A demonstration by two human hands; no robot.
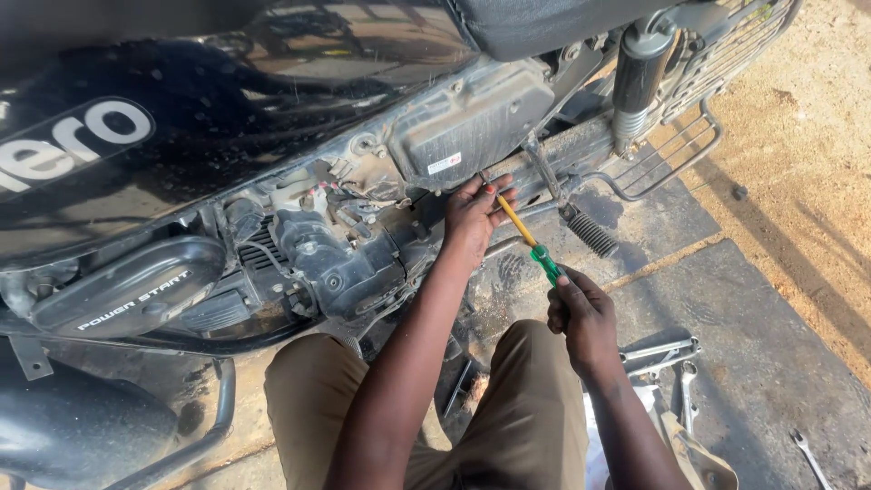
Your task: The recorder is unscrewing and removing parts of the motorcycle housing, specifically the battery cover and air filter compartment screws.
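- Beside the motorcycle's (227,136) grey side box (472,118), my left hand (474,218) pinches the yellow shaft of a screwdriver (531,245), steadying its tip at the frame just under the box.
- My right hand (585,318) is closed round the green handle; keeping shaft and fastener in line should stop the tip slipping.
- The footpeg (592,234) sits near the shaft's right; spanners (662,349) lie by my right wrist, with open floor (771,363) beyond.

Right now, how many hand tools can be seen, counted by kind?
Screwdriver: 1
Spanners on the ground: 4
Total: 5
The dark tool between the knees is too unclear to name, so it is not counted.
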